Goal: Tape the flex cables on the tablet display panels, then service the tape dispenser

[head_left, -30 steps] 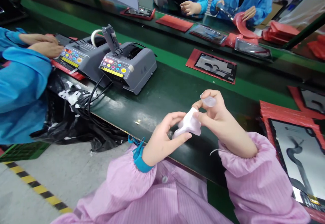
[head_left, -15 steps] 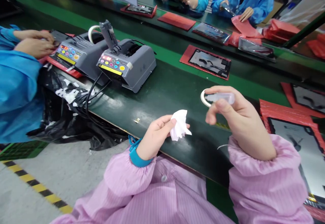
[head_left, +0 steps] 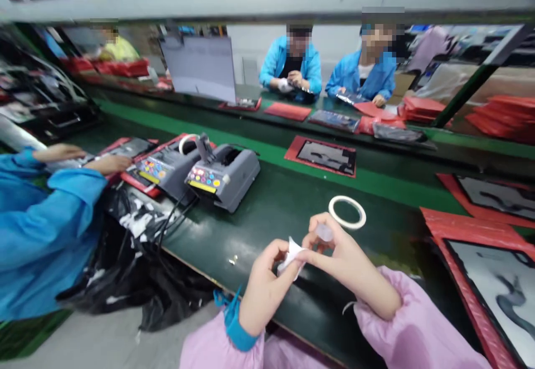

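My left hand pinches a crumpled white wipe low over the dark green bench. Close on its right, my right hand curls round a small translucent plastic bottle; most of the bottle is hidden by the fingers. Thumb and fingertips of my right hand meet the edge of the wipe, so both hands are on it. Just beyond my right hand, a white ring of tape lies flat on the bench.
Two grey tape dispensers stand to the left, beside a co-worker's blue sleeve. A black bag with white scraps hangs at the bench edge. Flat panels on red sleeves lie ahead and at right. Two people work across the bench.
My right hand has come down and left with the bottle to meet the wipe in my left hand. The view has tilted up, showing more of the far side; the tape ring is uncovered.
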`<state>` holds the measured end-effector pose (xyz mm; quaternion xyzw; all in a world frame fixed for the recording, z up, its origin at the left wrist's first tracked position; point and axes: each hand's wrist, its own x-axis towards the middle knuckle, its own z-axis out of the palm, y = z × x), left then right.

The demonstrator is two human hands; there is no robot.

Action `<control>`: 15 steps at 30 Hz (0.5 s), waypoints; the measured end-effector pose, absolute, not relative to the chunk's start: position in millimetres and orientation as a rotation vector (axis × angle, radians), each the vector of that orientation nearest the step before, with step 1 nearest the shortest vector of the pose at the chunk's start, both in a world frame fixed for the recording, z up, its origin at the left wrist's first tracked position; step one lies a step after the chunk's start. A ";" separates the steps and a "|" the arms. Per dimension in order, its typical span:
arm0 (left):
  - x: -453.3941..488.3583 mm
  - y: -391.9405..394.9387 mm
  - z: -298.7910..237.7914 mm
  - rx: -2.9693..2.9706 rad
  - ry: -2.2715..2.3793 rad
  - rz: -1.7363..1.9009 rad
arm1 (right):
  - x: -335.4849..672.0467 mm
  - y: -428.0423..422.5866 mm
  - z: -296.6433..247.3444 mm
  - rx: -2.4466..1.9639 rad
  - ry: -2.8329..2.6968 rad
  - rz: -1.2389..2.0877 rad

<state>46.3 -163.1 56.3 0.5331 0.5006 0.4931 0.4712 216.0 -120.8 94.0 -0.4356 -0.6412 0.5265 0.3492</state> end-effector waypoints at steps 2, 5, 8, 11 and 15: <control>43.9 -152.8 62.3 1.398 1.242 1.190 | 215.4 -116.3 92.2 -1.054 -1.603 1.284; 41.7 -134.8 68.0 1.473 1.216 1.187 | 229.2 -110.4 94.2 -1.017 -1.516 1.088; 40.4 -114.8 64.4 1.388 1.096 1.138 | 248.2 -101.7 99.4 -1.055 -1.499 0.891; 43.6 -93.5 60.8 1.122 0.879 1.006 | 255.5 -87.1 105.9 -1.204 -1.574 0.575; 53.9 -60.4 67.0 0.762 0.544 0.808 | 239.7 -61.0 108.4 -1.292 -1.898 0.084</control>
